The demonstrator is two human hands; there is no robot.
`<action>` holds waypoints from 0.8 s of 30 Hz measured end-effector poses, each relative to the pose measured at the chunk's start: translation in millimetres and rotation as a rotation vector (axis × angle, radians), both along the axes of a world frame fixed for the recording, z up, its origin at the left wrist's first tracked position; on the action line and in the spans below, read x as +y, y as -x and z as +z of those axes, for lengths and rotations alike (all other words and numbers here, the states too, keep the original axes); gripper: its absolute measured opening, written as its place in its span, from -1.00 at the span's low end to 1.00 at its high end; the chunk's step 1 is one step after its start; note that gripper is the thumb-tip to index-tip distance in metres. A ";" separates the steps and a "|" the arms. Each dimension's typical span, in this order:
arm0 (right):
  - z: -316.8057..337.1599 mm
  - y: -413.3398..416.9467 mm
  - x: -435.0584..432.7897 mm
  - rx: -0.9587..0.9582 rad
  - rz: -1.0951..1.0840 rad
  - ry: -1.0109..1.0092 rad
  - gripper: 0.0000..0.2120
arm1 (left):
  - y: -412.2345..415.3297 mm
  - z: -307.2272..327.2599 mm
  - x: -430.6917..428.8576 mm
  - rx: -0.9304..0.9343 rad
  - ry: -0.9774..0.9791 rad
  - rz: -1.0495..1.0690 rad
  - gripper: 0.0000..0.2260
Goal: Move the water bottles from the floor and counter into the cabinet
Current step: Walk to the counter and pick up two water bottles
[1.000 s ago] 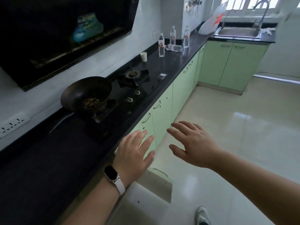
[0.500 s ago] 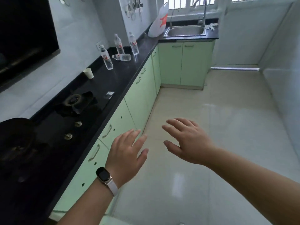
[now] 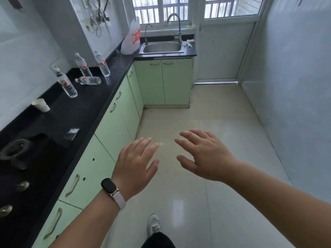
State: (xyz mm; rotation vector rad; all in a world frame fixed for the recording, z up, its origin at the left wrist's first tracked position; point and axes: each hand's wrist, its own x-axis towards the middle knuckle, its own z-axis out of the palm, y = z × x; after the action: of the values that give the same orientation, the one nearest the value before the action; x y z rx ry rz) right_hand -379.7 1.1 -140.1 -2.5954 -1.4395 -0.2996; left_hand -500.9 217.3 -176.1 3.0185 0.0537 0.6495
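Both hands hover palm-down over the glossy beige tiled floor [image 3: 223, 122], and neither holds anything. The left hand [image 3: 134, 163] wears a dark smartwatch on a pale strap [image 3: 109, 187] at the wrist; its fingers are straight and slightly spread. The right hand [image 3: 206, 156], at its three o'clock, has its fingers loosely fanned with the thumb held apart.

The four clear plastic water bottles with red-and-white labels are well apart from the fingertips, at about ten to eleven o'clock from the left hand, on the long black stone counter [image 3: 86, 113]. The nearest bottle [image 3: 66, 85] stands upright. At its two o'clock the lying bottle [image 3: 88, 80] rests on its side, cap towards nine o'clock. Beyond it stand the rear left bottle [image 3: 83, 66] and the rear right bottle [image 3: 102, 64]. A white paper cup [image 3: 41, 105] sits at seven o'clock of the nearest bottle. The pale green cabinet doors [image 3: 111, 126] below the counter are closed.
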 end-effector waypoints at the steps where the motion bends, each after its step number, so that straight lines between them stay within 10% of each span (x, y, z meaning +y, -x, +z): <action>1: -1.0 -10.0 4.6 0.002 -0.013 0.007 -0.48 | -12.7 -1.5 6.5 -0.002 -0.001 -0.014 -0.58; 24: -1.8 -285.2 305.8 -0.007 -0.024 0.014 -0.49 | -296.1 -12.1 298.6 0.025 0.038 -0.039 -0.57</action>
State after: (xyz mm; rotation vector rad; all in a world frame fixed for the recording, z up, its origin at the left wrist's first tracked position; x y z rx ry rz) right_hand -94.5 306.9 -142.0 -2.6267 -1.4188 -0.3029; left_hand -204.7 515.9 -188.2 2.9839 0.0085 0.6005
